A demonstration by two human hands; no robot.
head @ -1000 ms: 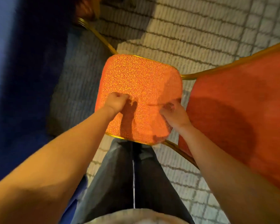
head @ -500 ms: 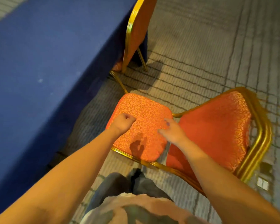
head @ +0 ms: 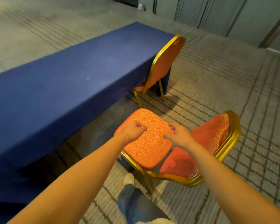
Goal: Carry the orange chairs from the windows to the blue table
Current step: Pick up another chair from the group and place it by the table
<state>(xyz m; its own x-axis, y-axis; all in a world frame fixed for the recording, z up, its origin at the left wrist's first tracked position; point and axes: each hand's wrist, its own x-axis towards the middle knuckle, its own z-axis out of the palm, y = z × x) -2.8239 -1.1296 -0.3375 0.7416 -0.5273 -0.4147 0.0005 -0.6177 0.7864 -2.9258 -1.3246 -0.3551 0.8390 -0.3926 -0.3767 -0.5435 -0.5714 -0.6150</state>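
Observation:
An orange chair with a gold frame stands on the carpet beside the long blue table, its backrest pointing away from the table. My left hand is curled into a fist over the left part of the seat and holds nothing. Over the seat's right part, my right hand has loosely bent fingers and also holds nothing. A second orange chair is pushed against the table's far end.
Patterned carpet stretches to the right and behind the chairs. Grey wall panels run along the far side. My leg and shoe are just below the chair's front leg.
The view has lifted from straight down on the seat to take in the table and second chair. Both hands stay over the seat, now looking slightly raised off it.

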